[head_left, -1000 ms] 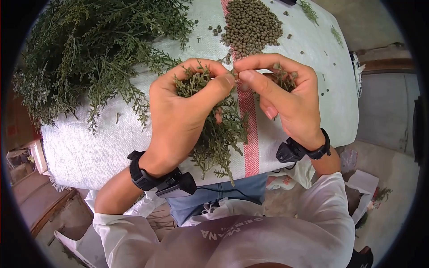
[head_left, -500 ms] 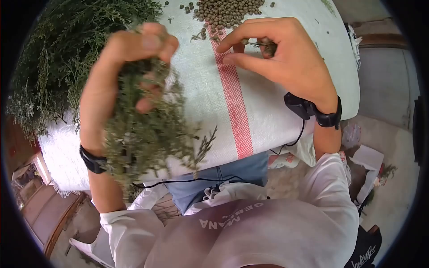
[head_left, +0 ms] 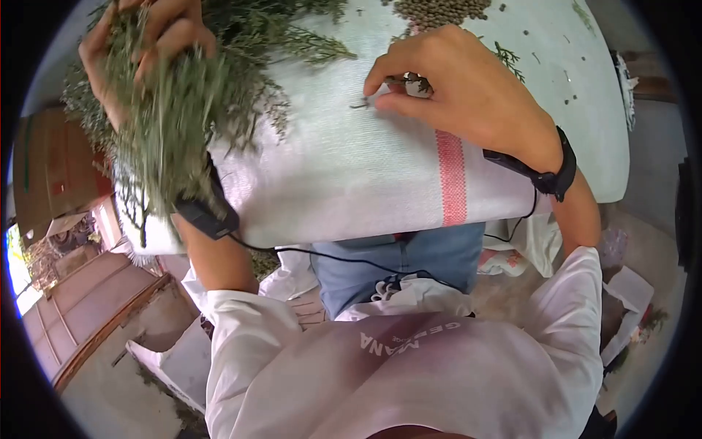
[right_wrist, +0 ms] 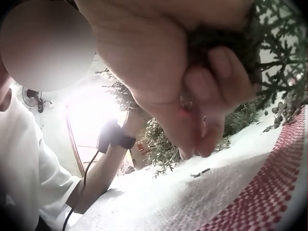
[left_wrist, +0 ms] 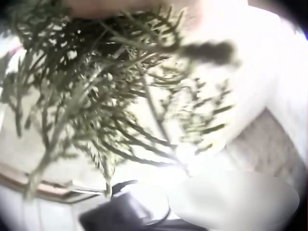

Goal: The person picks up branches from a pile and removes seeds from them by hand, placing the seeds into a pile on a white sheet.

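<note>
My left hand is at the upper left of the head view, fingers curled around a bunch of cypress sprigs that hangs over the forearm. The same sprigs fill much of the left wrist view. Over the white woven sack, my right hand has thumb and forefinger close together. Its other fingers curl round cypress bits in the palm, mostly hidden by the hand. A small twig lies on the sack near the right fingertips.
A pile of green cypress branches lies on the sack's far left. Small round brown cones are heaped at the far middle. A black cable runs from the left wrist camera across the lap.
The hands were together at the sprigs; then they parted. My left hand swung to the upper left with the cypress bunch, while my right hand stayed over the sack, holding its cypress bits.
</note>
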The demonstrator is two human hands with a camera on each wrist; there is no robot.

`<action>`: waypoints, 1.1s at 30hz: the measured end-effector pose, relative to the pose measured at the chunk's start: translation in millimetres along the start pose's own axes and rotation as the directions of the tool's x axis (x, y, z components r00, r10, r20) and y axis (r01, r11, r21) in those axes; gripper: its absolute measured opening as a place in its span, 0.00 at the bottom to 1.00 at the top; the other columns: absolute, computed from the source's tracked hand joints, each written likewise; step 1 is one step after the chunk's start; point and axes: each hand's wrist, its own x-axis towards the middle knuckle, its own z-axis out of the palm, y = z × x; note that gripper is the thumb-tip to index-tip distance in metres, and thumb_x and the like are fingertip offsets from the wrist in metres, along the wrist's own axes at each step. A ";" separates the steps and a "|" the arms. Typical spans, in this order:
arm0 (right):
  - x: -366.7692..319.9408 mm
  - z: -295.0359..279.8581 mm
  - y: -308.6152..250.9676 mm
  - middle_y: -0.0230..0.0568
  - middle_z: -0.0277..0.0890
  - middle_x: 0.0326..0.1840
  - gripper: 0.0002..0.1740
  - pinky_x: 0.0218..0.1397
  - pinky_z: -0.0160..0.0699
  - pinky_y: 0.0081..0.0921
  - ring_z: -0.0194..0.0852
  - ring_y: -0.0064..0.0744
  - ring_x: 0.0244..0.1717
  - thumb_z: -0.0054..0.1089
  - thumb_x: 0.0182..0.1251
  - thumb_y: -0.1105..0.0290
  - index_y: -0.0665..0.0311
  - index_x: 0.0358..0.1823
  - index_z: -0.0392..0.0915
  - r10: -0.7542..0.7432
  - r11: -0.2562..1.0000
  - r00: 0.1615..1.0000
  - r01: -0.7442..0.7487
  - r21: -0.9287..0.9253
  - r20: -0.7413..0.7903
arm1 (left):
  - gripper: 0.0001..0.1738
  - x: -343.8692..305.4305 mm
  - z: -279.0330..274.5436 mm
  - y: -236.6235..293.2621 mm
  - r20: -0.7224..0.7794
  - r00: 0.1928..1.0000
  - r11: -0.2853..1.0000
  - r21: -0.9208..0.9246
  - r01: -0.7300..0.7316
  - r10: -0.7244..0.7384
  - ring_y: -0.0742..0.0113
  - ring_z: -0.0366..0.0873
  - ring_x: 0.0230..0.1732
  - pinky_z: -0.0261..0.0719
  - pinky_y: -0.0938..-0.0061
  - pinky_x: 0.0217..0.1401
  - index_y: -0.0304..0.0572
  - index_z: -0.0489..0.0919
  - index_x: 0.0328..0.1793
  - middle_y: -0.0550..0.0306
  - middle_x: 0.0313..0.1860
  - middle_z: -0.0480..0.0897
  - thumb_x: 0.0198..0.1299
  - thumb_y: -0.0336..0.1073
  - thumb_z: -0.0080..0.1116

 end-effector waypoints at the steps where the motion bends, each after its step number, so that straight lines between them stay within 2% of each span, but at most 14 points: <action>1: 1.6 -1.7 -4.3 0.44 0.83 0.34 0.10 0.37 0.78 0.32 0.81 0.40 0.31 0.68 0.57 0.74 0.63 0.41 0.86 0.015 1.000 1.000 -0.015 0.000 0.024 | 0.08 -5.9 1.8 0.9 -0.123 0.967 0.915 0.368 -0.164 0.223 0.71 0.72 0.29 0.83 0.78 0.31 0.33 0.72 0.46 0.52 0.47 0.76 0.65 0.28 0.55; 2: 2.1 -2.8 -4.5 0.44 0.83 0.34 0.10 0.37 0.78 0.32 0.81 0.40 0.31 0.68 0.57 0.74 0.63 0.41 0.86 0.005 1.000 1.000 -0.005 -0.002 0.014 | 0.08 -11.4 2.7 1.1 -0.143 0.875 0.678 0.693 -0.245 0.462 0.71 0.73 0.30 0.85 0.76 0.35 0.33 0.73 0.48 0.50 0.50 0.78 0.66 0.29 0.53; 3: 0.8 -4.7 -1.0 0.44 0.83 0.34 0.09 0.37 0.78 0.32 0.81 0.40 0.31 0.68 0.58 0.74 0.63 0.41 0.87 0.050 0.997 0.997 -0.053 -0.052 -0.064 | 0.09 -15.9 2.5 1.2 -0.064 0.742 0.341 0.912 -0.228 0.668 0.70 0.75 0.31 0.86 0.75 0.39 0.33 0.75 0.50 0.49 0.54 0.79 0.68 0.29 0.51; 5: -5.7 -19.1 16.8 0.44 0.83 0.33 0.09 0.37 0.78 0.33 0.81 0.39 0.31 0.67 0.59 0.74 0.63 0.41 0.87 0.140 0.969 0.962 -0.182 -0.167 -0.237 | 0.09 -15.7 -5.5 1.4 0.025 0.776 0.298 0.915 -0.272 0.630 0.70 0.76 0.32 0.86 0.74 0.40 0.34 0.76 0.52 0.48 0.56 0.79 0.70 0.30 0.49; 8: -15.0 -38.4 47.3 0.43 0.83 0.34 0.09 0.38 0.78 0.33 0.82 0.40 0.32 0.67 0.59 0.74 0.62 0.41 0.87 0.175 0.958 0.940 -0.231 -0.168 -0.293 | 0.11 -18.8 3.4 -4.5 0.190 0.781 0.179 0.916 -0.360 0.595 0.69 0.77 0.34 0.85 0.72 0.43 0.36 0.77 0.54 0.47 0.61 0.79 0.73 0.32 0.46; 11: -11.8 -23.9 55.2 0.42 0.84 0.34 0.08 0.39 0.78 0.33 0.82 0.40 0.32 0.68 0.59 0.74 0.62 0.41 0.88 0.147 0.969 0.936 -0.201 -0.143 -0.320 | 0.10 -6.8 31.7 -23.4 0.056 0.445 0.074 0.960 -0.271 0.894 0.73 0.71 0.32 0.74 0.77 0.34 0.37 0.75 0.50 0.48 0.49 0.81 0.71 0.36 0.50; 12: -8.2 -19.2 56.6 0.41 0.84 0.34 0.08 0.39 0.78 0.33 0.82 0.40 0.33 0.68 0.59 0.73 0.61 0.40 0.88 0.089 0.978 0.945 -0.143 -0.154 -0.314 | 0.10 -3.6 31.5 -22.2 0.068 0.453 0.072 0.956 -0.285 0.889 0.73 0.71 0.32 0.74 0.77 0.34 0.37 0.75 0.50 0.48 0.49 0.81 0.71 0.36 0.50; 15: 1.9 -12.7 57.1 0.40 0.84 0.34 0.08 0.39 0.78 0.33 0.82 0.40 0.33 0.69 0.59 0.73 0.61 0.40 0.88 -0.007 0.965 0.951 -0.074 -0.251 -0.309 | 0.11 -1.8 17.8 -26.0 -0.018 0.656 0.367 0.841 -0.398 0.754 0.71 0.72 0.33 0.75 0.75 0.33 0.36 0.75 0.51 0.48 0.50 0.81 0.71 0.37 0.51; 16: 4.5 -10.3 56.2 0.40 0.83 0.34 0.07 0.39 0.78 0.33 0.82 0.41 0.33 0.69 0.59 0.73 0.61 0.39 0.88 -0.037 0.945 0.950 -0.067 -0.320 -0.309 | 0.11 -0.9 17.9 -28.7 -0.014 0.659 0.369 0.838 -0.403 0.752 0.71 0.72 0.33 0.75 0.75 0.33 0.36 0.75 0.51 0.48 0.50 0.81 0.71 0.37 0.51; 19: 8.9 -8.3 61.2 0.39 0.83 0.34 0.06 0.39 0.78 0.33 0.81 0.41 0.32 0.68 0.59 0.74 0.62 0.39 0.87 -0.085 0.922 0.952 -0.036 -0.386 -0.293 | 0.10 1.0 19.0 -41.3 0.002 0.807 0.439 0.839 -0.323 0.591 0.71 0.74 0.33 0.77 0.73 0.30 0.36 0.77 0.49 0.49 0.47 0.82 0.70 0.35 0.52; 24: 10.0 -16.8 38.6 0.39 0.83 0.36 0.06 0.38 0.78 0.33 0.81 0.40 0.32 0.67 0.62 0.74 0.62 0.40 0.87 -0.063 0.963 0.946 -0.027 -0.269 -0.319 | 0.07 11.2 23.1 -57.9 -0.055 0.770 0.295 0.939 -0.176 0.635 0.70 0.75 0.31 0.78 0.72 0.26 0.36 0.78 0.45 0.50 0.44 0.82 0.68 0.33 0.55; 26: 7.8 -22.2 18.8 0.39 0.83 0.37 0.06 0.37 0.78 0.32 0.81 0.40 0.31 0.66 0.63 0.74 0.62 0.40 0.87 -0.022 0.978 0.940 -0.051 -0.203 -0.340 | 0.06 9.7 24.6 -65.1 -0.109 0.769 0.338 0.930 -0.146 0.630 0.70 0.75 0.29 0.78 0.72 0.24 0.37 0.78 0.43 0.51 0.42 0.82 0.67 0.32 0.55; 29: 5.6 -33.8 -7.8 0.39 0.84 0.39 0.07 0.37 0.78 0.32 0.81 0.39 0.30 0.65 0.65 0.75 0.62 0.43 0.86 0.162 0.971 0.937 -0.095 0.222 -0.309 | 0.05 7.8 20.9 -74.1 -0.176 0.781 0.413 0.904 -0.114 0.600 0.70 0.75 0.28 0.78 0.73 0.23 0.37 0.78 0.41 0.52 0.42 0.82 0.66 0.31 0.56; 33: 10.9 -28.6 12.3 0.38 0.82 0.37 0.08 0.38 0.78 0.34 0.81 0.40 0.34 0.66 0.62 0.75 0.62 0.43 0.85 0.045 0.991 0.928 0.005 0.134 -0.370 | 0.05 7.9 12.5 -71.0 -0.224 0.833 0.533 0.840 -0.098 0.506 0.70 0.76 0.28 0.78 0.74 0.23 0.38 0.78 0.41 0.53 0.42 0.82 0.65 0.32 0.56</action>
